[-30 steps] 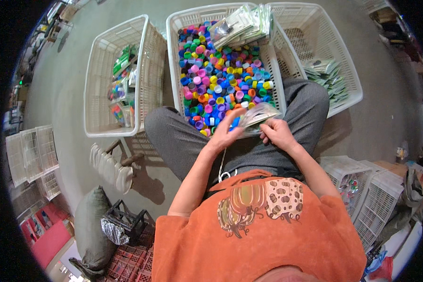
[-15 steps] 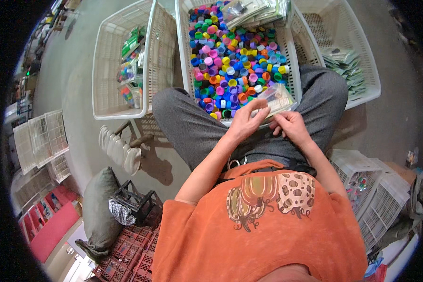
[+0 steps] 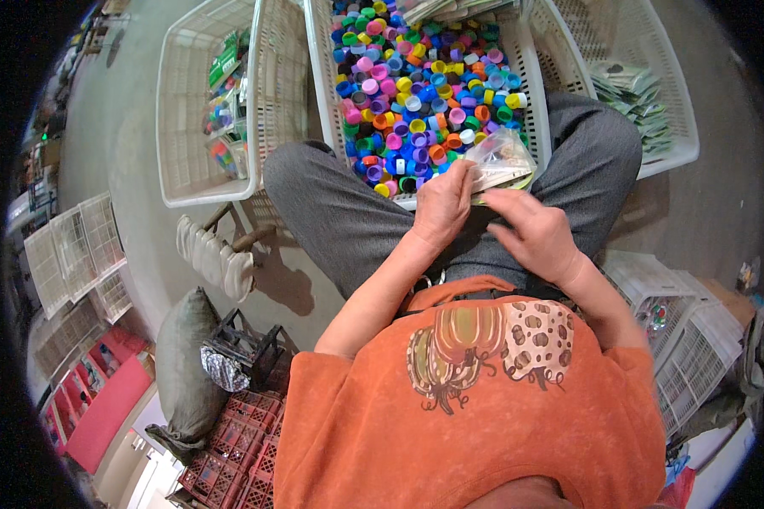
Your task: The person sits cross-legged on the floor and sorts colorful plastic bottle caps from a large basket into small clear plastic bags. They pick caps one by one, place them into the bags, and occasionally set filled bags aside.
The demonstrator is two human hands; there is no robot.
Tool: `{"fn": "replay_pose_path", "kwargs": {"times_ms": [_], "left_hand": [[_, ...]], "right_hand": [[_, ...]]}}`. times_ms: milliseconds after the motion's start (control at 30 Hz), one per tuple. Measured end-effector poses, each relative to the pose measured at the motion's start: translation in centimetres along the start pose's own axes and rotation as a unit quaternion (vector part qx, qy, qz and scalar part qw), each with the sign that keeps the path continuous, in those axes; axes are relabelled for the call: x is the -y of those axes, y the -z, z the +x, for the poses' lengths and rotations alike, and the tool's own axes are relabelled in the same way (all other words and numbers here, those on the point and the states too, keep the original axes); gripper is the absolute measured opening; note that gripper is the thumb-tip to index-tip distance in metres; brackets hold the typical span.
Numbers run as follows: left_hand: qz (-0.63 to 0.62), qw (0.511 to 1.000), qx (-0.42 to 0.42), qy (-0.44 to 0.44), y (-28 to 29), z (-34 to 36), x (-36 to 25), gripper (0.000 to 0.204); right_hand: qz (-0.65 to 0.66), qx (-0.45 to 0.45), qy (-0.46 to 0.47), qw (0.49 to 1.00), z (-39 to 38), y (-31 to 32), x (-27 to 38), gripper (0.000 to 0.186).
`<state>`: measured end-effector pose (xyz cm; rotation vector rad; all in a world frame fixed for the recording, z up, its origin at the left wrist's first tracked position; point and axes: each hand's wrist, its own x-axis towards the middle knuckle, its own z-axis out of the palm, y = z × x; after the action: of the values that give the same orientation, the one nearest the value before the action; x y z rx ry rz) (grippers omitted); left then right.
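Note:
Over the near edge of a white plastic crate (image 3: 535, 93), my left hand (image 3: 444, 204) pinches the side of a clear plastic bag (image 3: 505, 157) between thumb and fingers. A pale printed card shows inside the bag. My right hand (image 3: 535, 231) is at the bag's lower edge, its fingers stretched toward it and the thumb apart, slightly smeared by motion. Whether the fingertips touch the bag I cannot tell. Many loose coloured plastic caps (image 3: 412, 102) fill the crate behind the bag. More flat packages (image 3: 458, 8) lie at its far end.
A white crate (image 3: 250, 153) with mixed packets stands at the left. Another, at the right, holds stacked green-and-clear packets (image 3: 641, 106). A stool leg with white wrapping (image 3: 216, 259), a grey-green sack (image 3: 187, 365) and red crates (image 3: 229, 450) are lower left; white baskets (image 3: 688, 356) are lower right.
The bag has tilted more upright in my left hand. My right hand has turned, its fingers opening out from a curled pinch. The whole view has shifted slightly.

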<state>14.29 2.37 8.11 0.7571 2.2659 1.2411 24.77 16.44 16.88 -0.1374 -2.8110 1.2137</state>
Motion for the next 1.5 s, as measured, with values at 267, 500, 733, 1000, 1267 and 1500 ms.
{"fn": "replay_pose_path", "kwargs": {"times_ms": [267,500,733,1000,1267,1500], "left_hand": [[-0.115,0.983,0.144,0.006,2.0,2.1,2.7,0.026],[0.359,0.922,0.091,0.112,0.7,8.1,11.0,0.025],[0.209,0.975,0.052,0.050,1.3,9.6,11.9,0.020],[0.343,0.936,0.034,0.070,1.6,14.1,14.4,0.021],[-0.073,0.994,0.039,0.078,6.9,7.3,3.3,0.015],[0.051,0.994,0.045,-0.091,4.4,1.2,-5.2,0.011]], "right_hand": [[-0.358,0.104,-0.022,0.928,0.9,0.8,-4.3,0.018],[-0.242,-0.050,0.050,0.968,1.2,0.2,-6.7,0.018],[-0.228,-0.082,0.056,0.968,0.4,0.0,-6.7,0.020],[-0.182,-0.089,0.076,0.976,1.5,-0.5,-6.1,0.019],[-0.169,-0.069,0.092,0.979,1.7,-1.0,-6.3,0.017],[-0.151,-0.027,0.113,0.982,1.2,-1.9,-5.2,0.014]]}}
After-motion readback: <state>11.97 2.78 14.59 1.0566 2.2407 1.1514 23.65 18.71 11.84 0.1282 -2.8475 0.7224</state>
